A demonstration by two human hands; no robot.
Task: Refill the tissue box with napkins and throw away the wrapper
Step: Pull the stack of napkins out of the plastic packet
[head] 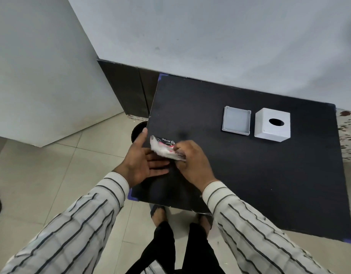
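Observation:
A wrapped napkin pack (164, 148), white with black and red print, is held above the left part of the black table (249, 171). My right hand (192, 161) pinches the pack's right end. My left hand (143, 161) lies flat and spread just under and left of the pack, fingers apart, touching its underside. At the table's far right stands the white tissue box cover (272, 125) with a dark round hole on top. Its shallow white base tray (236, 123) lies beside it on the left, nothing in it.
A dark round bin (138, 131) stands on the tiled floor by the table's left edge, mostly hidden behind my left hand. A white wall runs behind the table and a white cabinet stands to the left. My feet are under the near table edge.

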